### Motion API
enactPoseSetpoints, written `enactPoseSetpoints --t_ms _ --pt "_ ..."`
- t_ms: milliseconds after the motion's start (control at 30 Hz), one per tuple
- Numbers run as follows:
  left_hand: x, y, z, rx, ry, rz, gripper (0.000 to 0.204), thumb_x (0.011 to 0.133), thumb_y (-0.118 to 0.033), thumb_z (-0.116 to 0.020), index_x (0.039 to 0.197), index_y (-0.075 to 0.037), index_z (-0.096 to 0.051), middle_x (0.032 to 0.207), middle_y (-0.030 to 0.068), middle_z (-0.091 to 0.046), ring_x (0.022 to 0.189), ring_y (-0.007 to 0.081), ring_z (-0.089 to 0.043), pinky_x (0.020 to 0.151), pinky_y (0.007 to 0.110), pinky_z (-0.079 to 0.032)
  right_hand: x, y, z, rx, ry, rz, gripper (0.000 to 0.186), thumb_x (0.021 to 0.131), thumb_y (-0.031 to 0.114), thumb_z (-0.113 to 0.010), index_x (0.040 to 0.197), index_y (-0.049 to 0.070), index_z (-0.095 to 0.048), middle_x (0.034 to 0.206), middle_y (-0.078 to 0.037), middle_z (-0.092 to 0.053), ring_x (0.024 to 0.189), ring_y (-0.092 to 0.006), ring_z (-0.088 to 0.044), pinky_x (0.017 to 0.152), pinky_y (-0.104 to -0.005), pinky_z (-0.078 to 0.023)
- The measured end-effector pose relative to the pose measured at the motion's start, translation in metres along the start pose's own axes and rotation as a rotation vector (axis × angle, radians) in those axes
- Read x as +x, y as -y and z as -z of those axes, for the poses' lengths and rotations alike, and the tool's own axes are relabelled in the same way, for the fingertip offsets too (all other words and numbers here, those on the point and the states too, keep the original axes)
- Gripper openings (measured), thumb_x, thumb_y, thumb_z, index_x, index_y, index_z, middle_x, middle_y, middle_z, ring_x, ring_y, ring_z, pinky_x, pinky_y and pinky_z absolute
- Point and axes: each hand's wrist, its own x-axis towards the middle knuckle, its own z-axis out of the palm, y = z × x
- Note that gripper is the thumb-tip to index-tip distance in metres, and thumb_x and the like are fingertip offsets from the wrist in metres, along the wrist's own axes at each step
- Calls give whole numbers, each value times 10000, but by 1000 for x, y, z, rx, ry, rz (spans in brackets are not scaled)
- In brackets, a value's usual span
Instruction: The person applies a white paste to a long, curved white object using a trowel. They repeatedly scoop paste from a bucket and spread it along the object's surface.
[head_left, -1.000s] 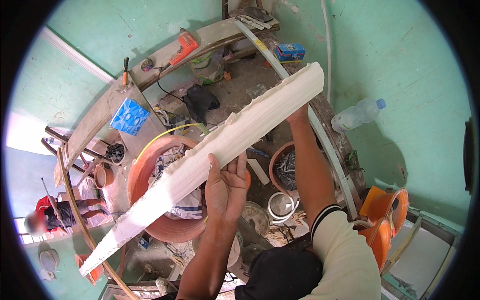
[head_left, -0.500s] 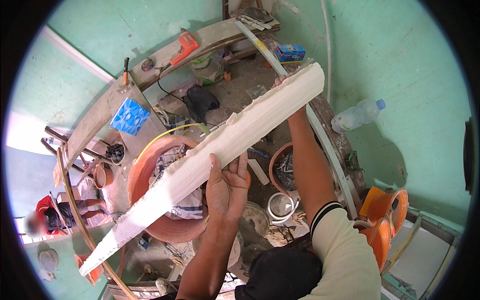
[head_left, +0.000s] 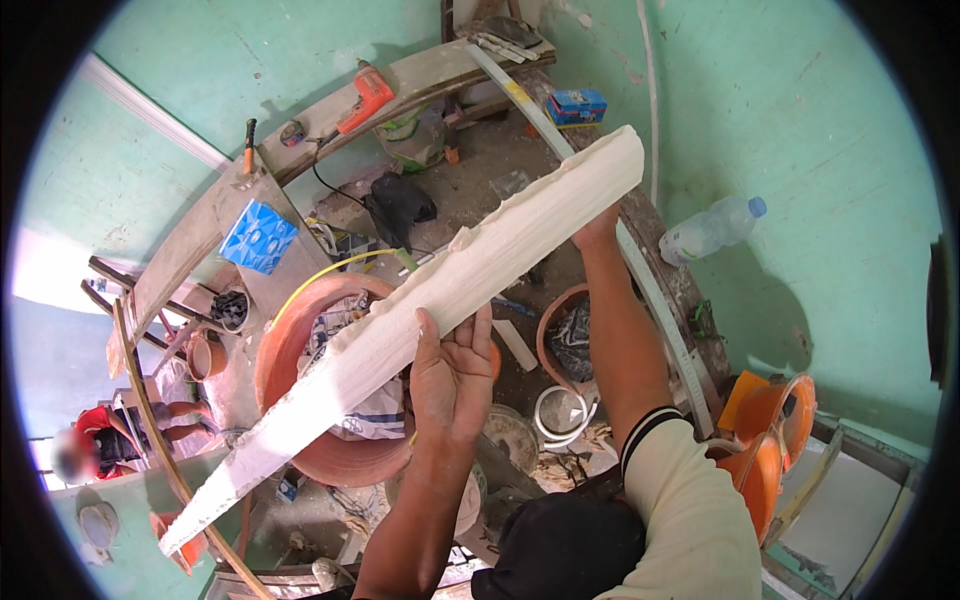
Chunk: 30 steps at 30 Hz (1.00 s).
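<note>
A long white plaster moulding (head_left: 480,255) with a ragged upper edge slants across the view, from lower left to upper right. My left hand (head_left: 452,375) supports it near the middle, palm up, its thumb against the near edge and its fingers passing underneath. Close to the wide upper-right end, my right hand (head_left: 597,228) grips it from below; most of those fingers are hidden behind the piece. The tapering lower-left end hangs free in bright light. Beneath the moulding stands a large orange tub (head_left: 290,375) with printed sacks in it.
A plank scaffold bears an orange drill (head_left: 368,98), a hammer (head_left: 250,146), a blue-and-white box (head_left: 258,236) and a blue box (head_left: 577,107). A plastic bottle (head_left: 712,230) stands at the right wall, orange buckets (head_left: 757,480) lower right. Another person (head_left: 120,440) is at far left.
My right hand's fingertips, seen before over the moulding's far edge, are now out of sight behind it. The moulding's upper end has shifted very slightly left; my left hand keeps its hold.
</note>
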Motion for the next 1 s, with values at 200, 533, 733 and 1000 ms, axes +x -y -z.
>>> enactPoseSetpoints --t_ms 200,533,733,1000 --pt "0 -4 2 -12 11 -4 516 1076 -255 -587 1511 -28 -428 1543 150 -513 1460 295 -470 1267 473 -373 -15 -1 -1 -642 -241 136 529 1023 341 -635 1455 55 -529 1360 -155 -638 1230 -309 -634 1060 -441 -502" --pt "-1 -4 2 -33 4 16 531 1063 -245 -611 1510 -20 -433 1542 135 -520 1456 287 -476 1277 471 -357 7 6 39 -1573 -31 578 590 962 250 -711 1462 15 -502 1423 -236 -558 1311 -389 -557 1109 -459 -443" --pt "0 1 -1 -39 18 21 528 1064 -249 -608 1506 -15 -438 1536 143 -527 1456 291 -476 1273 472 -364 11 2 46 -1106 -157 420 577 990 241 -693 1460 -23 -485 1413 -174 -568 1307 -293 -562 1105 -414 -453" --pt "0 -2 2 -45 20 11 519 1069 -245 -601 1506 -16 -437 1541 144 -522 1456 289 -477 1275 473 -362 -30 -4 8 -949 -269 190 478 1019 198 -645 1425 -36 -546 1342 -148 -640 1263 -251 -595 1055 -363 -473"
